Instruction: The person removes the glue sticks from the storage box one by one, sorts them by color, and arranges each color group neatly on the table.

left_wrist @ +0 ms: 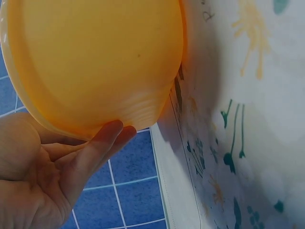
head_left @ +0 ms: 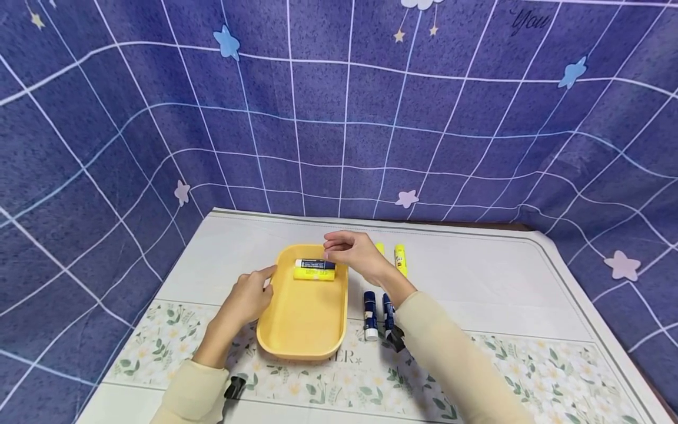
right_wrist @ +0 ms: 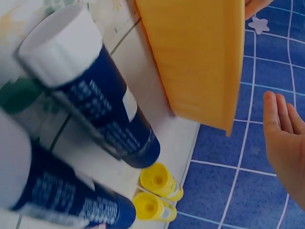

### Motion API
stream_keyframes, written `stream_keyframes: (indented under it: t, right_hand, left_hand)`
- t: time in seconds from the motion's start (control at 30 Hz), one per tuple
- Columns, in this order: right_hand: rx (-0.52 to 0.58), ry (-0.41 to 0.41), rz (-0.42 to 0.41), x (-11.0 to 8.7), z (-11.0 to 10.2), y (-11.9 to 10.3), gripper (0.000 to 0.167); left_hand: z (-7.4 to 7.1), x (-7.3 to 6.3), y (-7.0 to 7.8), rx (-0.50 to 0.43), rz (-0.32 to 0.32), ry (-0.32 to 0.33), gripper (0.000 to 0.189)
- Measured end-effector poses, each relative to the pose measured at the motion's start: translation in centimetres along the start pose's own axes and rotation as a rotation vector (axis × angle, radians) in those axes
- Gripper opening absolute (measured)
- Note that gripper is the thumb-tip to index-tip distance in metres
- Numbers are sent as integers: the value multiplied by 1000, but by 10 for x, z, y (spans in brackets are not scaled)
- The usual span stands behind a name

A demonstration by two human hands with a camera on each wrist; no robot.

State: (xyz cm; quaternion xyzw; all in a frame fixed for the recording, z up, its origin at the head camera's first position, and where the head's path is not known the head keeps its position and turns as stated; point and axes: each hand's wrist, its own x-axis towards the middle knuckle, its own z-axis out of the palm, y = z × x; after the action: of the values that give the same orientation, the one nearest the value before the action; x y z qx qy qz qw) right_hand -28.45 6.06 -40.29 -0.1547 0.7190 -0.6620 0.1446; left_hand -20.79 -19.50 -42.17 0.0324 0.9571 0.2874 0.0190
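My left hand (head_left: pixel 250 297) grips the left rim of a yellow tray (head_left: pixel 304 318), its fingers against the outer wall in the left wrist view. Lying crosswise near the tray's far end are a navy glue stick (head_left: pixel 312 264) with a white end and, alongside it, a yellow glue stick (head_left: pixel 313 274). My right hand (head_left: pixel 357 253) hovers over the tray's far right corner, fingers extended and close above the navy stick's right end. Nothing shows between those fingers in the right wrist view (right_wrist: pixel 286 129).
Right of the tray, two navy glue sticks lie on the table, one (head_left: pixel 370 315) nearer the tray and another (head_left: pixel 388 312) beside my right sleeve. Behind them are two yellow glue sticks (head_left: pixel 399 259), one mostly hidden by my right hand. A blue curtain (head_left: pixel 339 147) hangs behind the table.
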Motion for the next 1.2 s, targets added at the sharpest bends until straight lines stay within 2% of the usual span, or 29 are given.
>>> stream_keyframes:
  t: [0.27, 0.53, 0.87, 1.03, 1.2]
  right_hand:
    - [-23, -26, 14, 14, 14, 12, 50]
    - [-97, -87, 7, 20, 26, 20, 54]
    - [-261, -182, 8, 30, 34, 21, 48]
    - [-316, -180, 54, 36, 35, 22, 47]
    - [-452, -159, 68, 40, 38, 22, 44]
  left_hand:
    - [0, -1, -1, -5, 3, 2, 52]
    - [0, -1, -2, -12, 3, -3, 52]
    - [0, 1, -2, 6, 1, 0, 51]
    - [0, 1, -1, 3, -9, -7, 51]
    - [-1, 0, 0, 3, -3, -4, 51]
